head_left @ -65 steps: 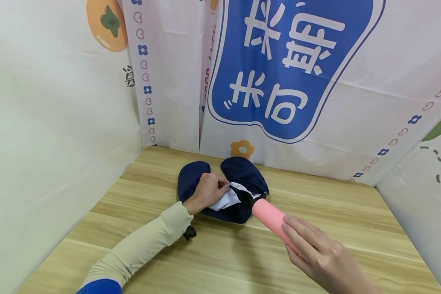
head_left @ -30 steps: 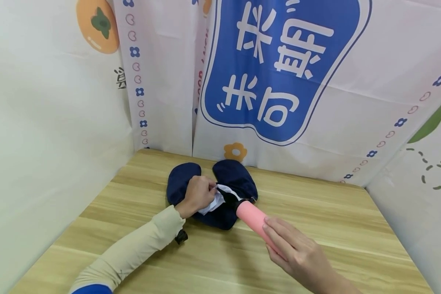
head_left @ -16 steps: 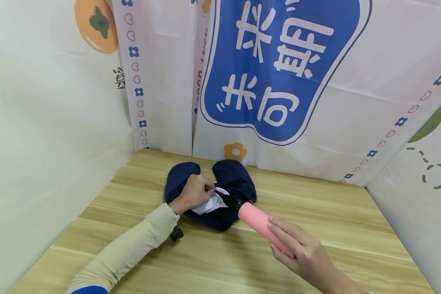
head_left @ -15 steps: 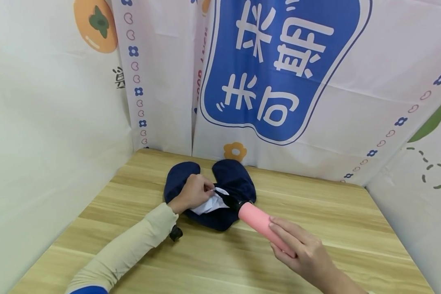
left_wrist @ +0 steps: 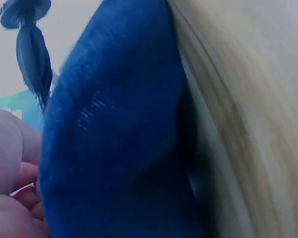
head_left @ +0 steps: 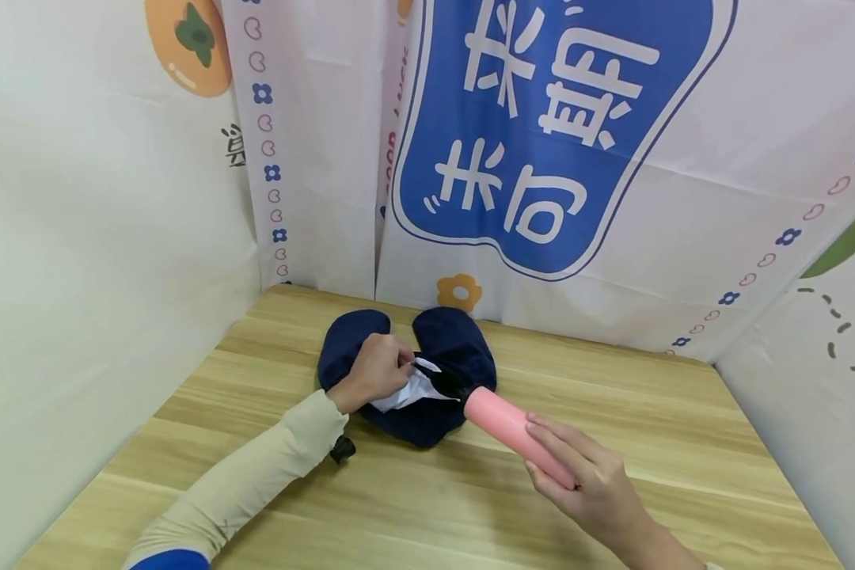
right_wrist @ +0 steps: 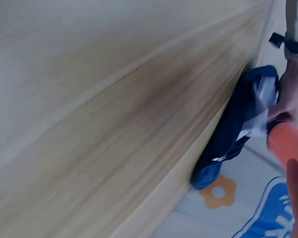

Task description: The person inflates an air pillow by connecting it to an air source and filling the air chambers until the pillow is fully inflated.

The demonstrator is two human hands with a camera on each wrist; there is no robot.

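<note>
A navy U-shaped neck pillow (head_left: 456, 340) lies on the table, its front side open and white lining (head_left: 406, 392) showing. My left hand (head_left: 378, 368) reaches over the pillow's left half and pinches the lining at the edge of the opening. My right hand (head_left: 591, 475) grips a pink cylinder (head_left: 513, 431) near its rear end. From the cylinder's front end a black tapered piece (head_left: 447, 384) lies over the opening, its tip at my left fingertips. In the left wrist view, the blue pillow (left_wrist: 114, 124) hides part of the left hand (left_wrist: 10, 173).
The wood-grain table (head_left: 413, 514) is backed by a white printed cloth (head_left: 321, 198) close behind the pillow. Another white sheet (head_left: 100, 261) hangs along the left side. A small black object (head_left: 342, 450) is at my left wrist.
The head view has shifted slightly. My left hand has moved a little left with the lining. The pink cylinder has tilted slightly, and its rear end shows below my right fingers.
</note>
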